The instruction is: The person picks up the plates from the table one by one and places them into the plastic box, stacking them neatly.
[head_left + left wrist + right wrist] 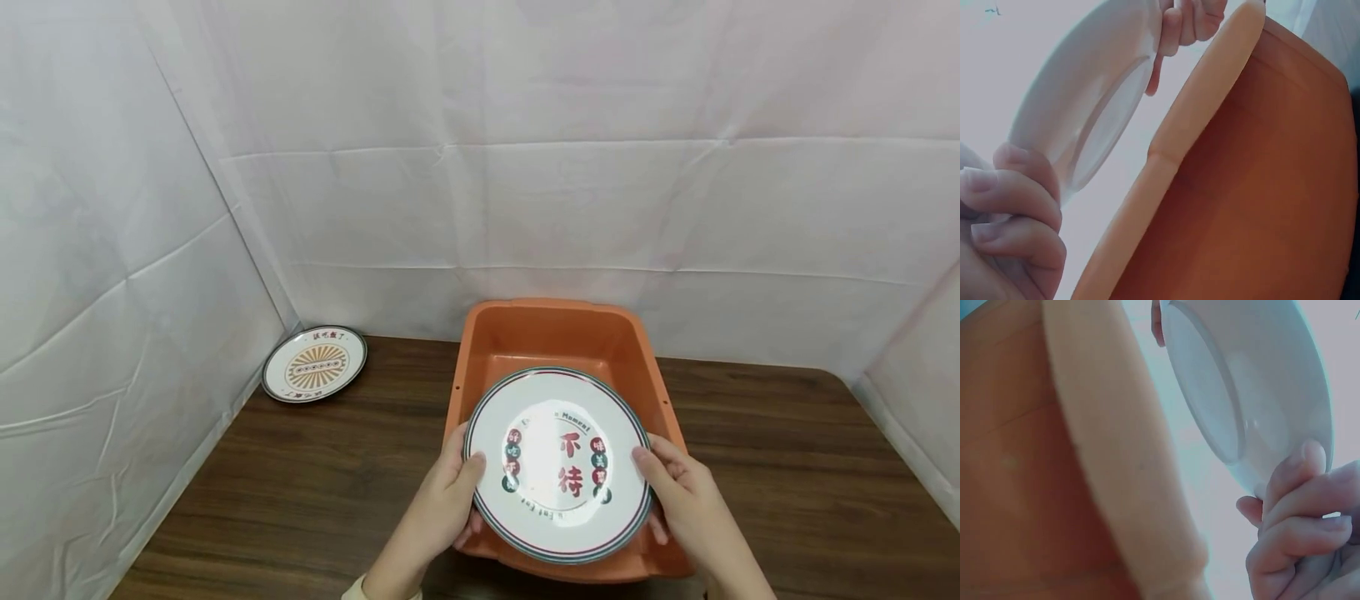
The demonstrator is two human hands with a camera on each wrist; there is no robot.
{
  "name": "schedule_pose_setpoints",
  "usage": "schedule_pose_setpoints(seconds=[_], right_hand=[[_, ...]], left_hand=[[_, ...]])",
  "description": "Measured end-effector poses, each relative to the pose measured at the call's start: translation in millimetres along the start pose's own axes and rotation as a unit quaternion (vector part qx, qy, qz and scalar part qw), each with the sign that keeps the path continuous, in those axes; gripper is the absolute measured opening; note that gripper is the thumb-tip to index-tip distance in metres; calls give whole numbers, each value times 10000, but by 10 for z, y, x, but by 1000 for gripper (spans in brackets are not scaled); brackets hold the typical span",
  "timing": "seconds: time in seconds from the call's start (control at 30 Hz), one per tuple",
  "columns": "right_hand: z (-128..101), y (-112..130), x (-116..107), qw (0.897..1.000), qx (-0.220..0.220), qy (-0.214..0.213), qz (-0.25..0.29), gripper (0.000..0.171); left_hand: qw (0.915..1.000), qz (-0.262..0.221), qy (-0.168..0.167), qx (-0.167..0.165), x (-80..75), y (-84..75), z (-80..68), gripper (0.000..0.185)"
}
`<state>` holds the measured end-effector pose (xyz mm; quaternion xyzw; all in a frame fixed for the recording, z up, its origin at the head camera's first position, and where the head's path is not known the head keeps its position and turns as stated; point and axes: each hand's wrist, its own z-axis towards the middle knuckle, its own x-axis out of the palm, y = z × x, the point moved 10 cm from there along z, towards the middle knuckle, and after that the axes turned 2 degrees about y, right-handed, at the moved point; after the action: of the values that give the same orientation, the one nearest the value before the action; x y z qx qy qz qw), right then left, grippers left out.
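Above the near end of the orange tub (pixel 525 333), a white plate (pixel 558 462) with a striped rim and red characters is held up between both hands, its face turned toward the head camera. The left hand (pixel 450 492) grasps the plate at its 9 o'clock edge, thumb on the face and fingers curled behind; the right hand (pixel 678 492) grasps it at 3 o'clock in the same way. The plate covers the tub's near wall and part of its floor — the tub's far wall and both side rims stay in sight behind it.

From the left wrist view, the fingers (pixel 1019 206) wrap the plate's plain white underside (pixel 1085 119), with the tub's pale rim (pixel 1204 106) just beside it at 3 o'clock. From the right wrist view the same underside (pixel 1254 394) shows its raised foot ring, the fingers (pixel 1297 512) hooked on its lower edge, and the tub wall (pixel 1016 487) at 9 o'clock.

The tub sits on a dark wooden tabletop (pixel 765 467). At 10 o'clock from the tub, well apart, a second plate (pixel 315 363) with a sunburst pattern lies flat near the corner — white sheeting (pixel 525 167) closes in the back and sides.
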<state>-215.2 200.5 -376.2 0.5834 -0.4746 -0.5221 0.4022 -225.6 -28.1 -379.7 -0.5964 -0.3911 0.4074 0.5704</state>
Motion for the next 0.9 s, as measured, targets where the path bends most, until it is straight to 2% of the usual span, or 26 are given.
schedule_pose_setpoints(seconds=[0.2, 0.57, 0.7, 0.77, 0.9], right_hand=[[25, 149, -27, 9994, -328, -18, -76, 40], [130, 420, -112, 9973, -698, -98, -189, 38], [187, 531, -132, 9958, -861, -84, -312, 40], [226, 617, -157, 9942, -990, -142, -407, 41], [328, 825, -245, 9864, -1329, -511, -825, 42]], left_hand=[[9992, -243, -310, -1, -19, -77, 36, 35], [9981, -205, -447, 382, -61, -304, 196, 34], [9972, 99, -619, 407, -113, -389, 277, 35], [9949, 358, -784, 529, -151, -481, 347, 35], [9847, 811, -1118, 1065, -205, -716, 537, 35]])
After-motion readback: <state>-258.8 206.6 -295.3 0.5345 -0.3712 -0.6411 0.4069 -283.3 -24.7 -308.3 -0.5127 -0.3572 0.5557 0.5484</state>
